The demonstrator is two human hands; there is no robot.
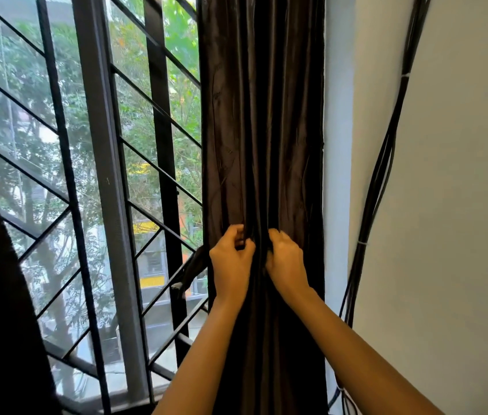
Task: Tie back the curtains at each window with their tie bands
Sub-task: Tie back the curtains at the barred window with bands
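Daylight and green trees show through a window with a black metal grille (159, 121). Right of it, against the white wall (452, 220), hangs the dark brown curtain (266, 115), gathered into folds. The left hand (230, 260) and right hand (286, 260) sit side by side, fingers curled, each pinching curtain folds. A dark fabric strip (190, 269) juts from the curtain's left edge. Black cables (384, 163) run down the wall.

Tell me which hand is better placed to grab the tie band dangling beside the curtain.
Left. The left hand grips the curtain nearest the tie band at its window-side edge; the right hand grips folds farther away.
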